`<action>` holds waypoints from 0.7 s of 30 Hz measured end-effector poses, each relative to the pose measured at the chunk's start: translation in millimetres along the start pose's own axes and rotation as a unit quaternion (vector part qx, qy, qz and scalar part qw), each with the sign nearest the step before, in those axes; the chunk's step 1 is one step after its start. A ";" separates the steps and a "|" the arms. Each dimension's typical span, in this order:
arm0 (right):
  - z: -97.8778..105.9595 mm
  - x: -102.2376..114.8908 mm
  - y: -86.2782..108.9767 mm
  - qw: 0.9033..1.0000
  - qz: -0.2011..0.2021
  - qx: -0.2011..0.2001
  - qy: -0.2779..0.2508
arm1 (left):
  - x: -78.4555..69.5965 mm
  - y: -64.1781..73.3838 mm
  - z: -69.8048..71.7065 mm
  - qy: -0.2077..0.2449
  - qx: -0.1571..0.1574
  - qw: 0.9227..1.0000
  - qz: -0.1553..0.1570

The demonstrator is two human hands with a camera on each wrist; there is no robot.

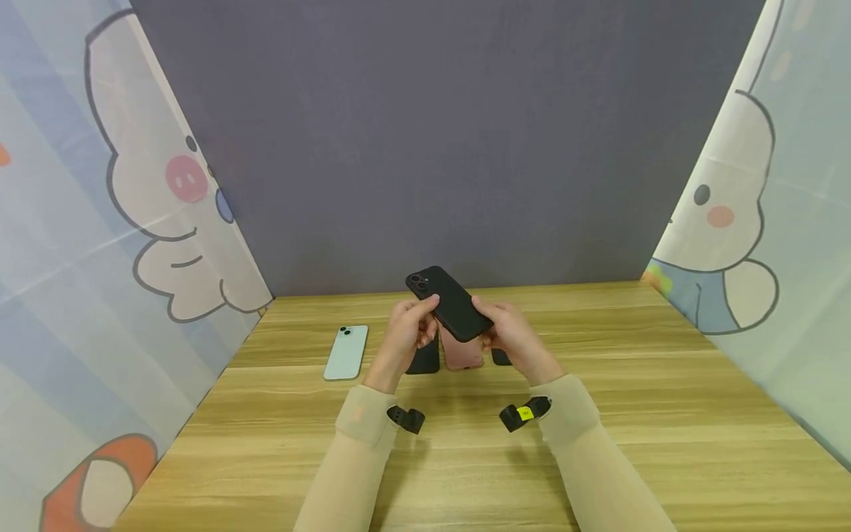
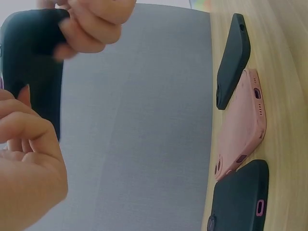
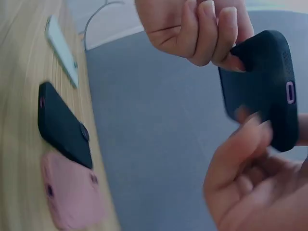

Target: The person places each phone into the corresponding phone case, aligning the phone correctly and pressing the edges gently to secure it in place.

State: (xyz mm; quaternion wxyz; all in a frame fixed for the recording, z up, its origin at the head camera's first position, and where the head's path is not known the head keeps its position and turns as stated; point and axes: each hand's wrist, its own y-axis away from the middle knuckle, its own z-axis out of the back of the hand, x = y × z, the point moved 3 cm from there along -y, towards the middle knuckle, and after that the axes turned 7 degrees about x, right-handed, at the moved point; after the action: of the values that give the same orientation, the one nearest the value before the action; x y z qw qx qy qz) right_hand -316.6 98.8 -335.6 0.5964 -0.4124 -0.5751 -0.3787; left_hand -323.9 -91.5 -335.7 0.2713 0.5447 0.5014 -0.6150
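Both hands hold a black phone case (image 1: 459, 310) above the table, its camera corner tilted up to the far left. My left hand (image 1: 407, 332) grips the left edge, thumb on the back and fingers curled beneath. At the near right end, my right hand (image 1: 517, 341) pinches the edge with its thumb on top. In the right wrist view a pink-rimmed port opening (image 3: 290, 92) shows at the case's end. I cannot tell whether a phone is inside. Below the hands lie a pink phone case (image 2: 240, 125) and a black phone case (image 2: 238, 199).
Another black case (image 2: 234, 60) lies right of the pink one, partly hidden by my right hand in the head view. A pale mint phone (image 1: 347, 353) lies at the left on the wooden table (image 1: 665, 384). A grey panel (image 1: 452, 148) rises behind the table, with printed curtains at both sides.
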 end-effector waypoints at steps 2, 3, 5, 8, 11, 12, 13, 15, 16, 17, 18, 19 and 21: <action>-2.9 5.0 2.2 0.996 -0.004 -0.016 0.084 | -0.3 -0.1 -0.3 -0.014 -0.005 1.000 0.007; -5.5 8.2 3.8 0.992 -0.002 -0.018 0.125 | -0.5 -0.1 -0.6 -0.021 -0.007 1.000 0.011; -10.3 13.9 6.9 0.978 -0.004 -0.019 0.206 | -0.2 -0.1 -1.1 -0.038 -0.011 0.999 0.022; -16.8 19.7 10.7 0.955 -0.013 -0.011 0.298 | 1.8 -0.1 -0.7 -0.059 -0.018 0.997 0.040; -19.4 21.6 11.9 0.935 -0.024 -0.001 0.355 | 4.0 0.3 0.0 -0.074 -0.025 0.995 0.054; -19.9 21.5 11.9 0.931 -0.028 0.003 0.364 | 4.7 0.4 0.0 -0.079 -0.025 0.995 0.056; -20.2 21.6 11.8 0.927 -0.028 0.008 0.373 | 5.5 0.4 -0.1 -0.084 -0.025 0.994 0.058; -20.5 20.7 11.1 0.923 -0.029 0.015 0.384 | 6.2 0.4 -1.1 -0.095 -0.021 0.993 0.061; -20.3 20.1 10.8 0.921 -0.032 0.017 0.388 | 6.9 0.5 -1.6 -0.101 -0.018 0.993 0.063; -19.9 19.5 10.6 0.918 -0.033 0.019 0.394 | 8.1 0.3 -1.9 -0.107 -0.014 0.992 0.064; -19.3 19.0 10.5 0.916 -0.038 0.020 0.399 | 9.1 0.2 -2.5 -0.111 -0.010 0.992 0.066; -18.8 18.2 10.3 0.915 -0.042 0.022 0.402 | 10.2 0.2 -3.1 -0.115 -0.008 0.991 0.069; -17.6 16.7 10.2 0.914 -0.050 0.021 0.402 | 12.4 -0.3 -4.0 -0.126 -0.001 0.990 0.071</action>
State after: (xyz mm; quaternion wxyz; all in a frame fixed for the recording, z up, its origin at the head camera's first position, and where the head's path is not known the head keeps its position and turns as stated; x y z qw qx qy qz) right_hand -299.7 86.7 -319.4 0.7661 -0.1831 -0.3146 -0.5298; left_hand -325.8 -85.1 -346.9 0.3755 0.4970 0.4242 -0.6572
